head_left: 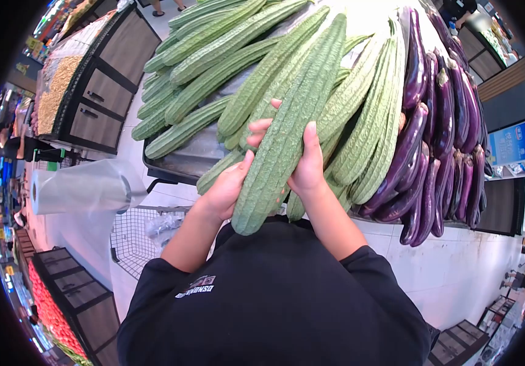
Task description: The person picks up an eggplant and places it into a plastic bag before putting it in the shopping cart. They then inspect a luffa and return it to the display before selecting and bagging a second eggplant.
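A long green ridge gourd point(296, 116) lies slantwise across both my hands, in front of my chest and over the display's near edge. My left hand point(229, 186) is wrapped round its lower left side, with fingertips showing beyond the far edge. Against its right side is my right hand point(308, 165), thumb pointing up and fingers curled beneath it. More ridge gourds point(226, 58) are heaped on the display behind, to the left and right of the held one. Long purple eggplants point(415, 140) are stacked at the right.
A roll of clear plastic bags point(85, 186) stands at the left. Below it is a wire shopping cart point(131, 235) with a plastic-wrapped item inside. Wooden produce stands, one with peanuts point(58, 91) and another with red produce point(52, 311), line the left. A blue sign point(515, 146) is at right.
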